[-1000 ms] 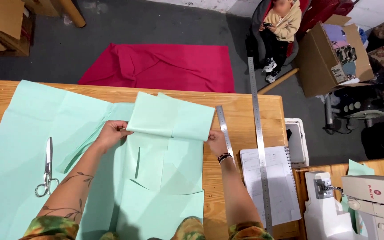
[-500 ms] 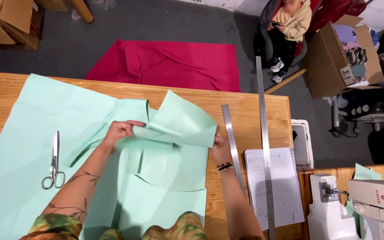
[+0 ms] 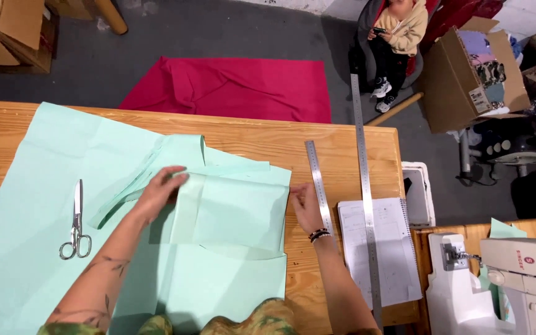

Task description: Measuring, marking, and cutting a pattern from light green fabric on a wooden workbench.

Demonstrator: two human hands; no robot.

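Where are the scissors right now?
In the head view, the scissors lie on the mint-green fabric at the table's left side, left of the left hand.

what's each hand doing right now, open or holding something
Left hand: open, palm flat on the folded mint green fabric.
Right hand: at the fabric's right edge; whether it pinches the edge cannot be told.

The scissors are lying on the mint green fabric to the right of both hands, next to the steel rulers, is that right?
Not quite. The head view shows the scissors on the mint green fabric, but left of both hands, beyond the left hand. The steel rulers lie by the right hand.
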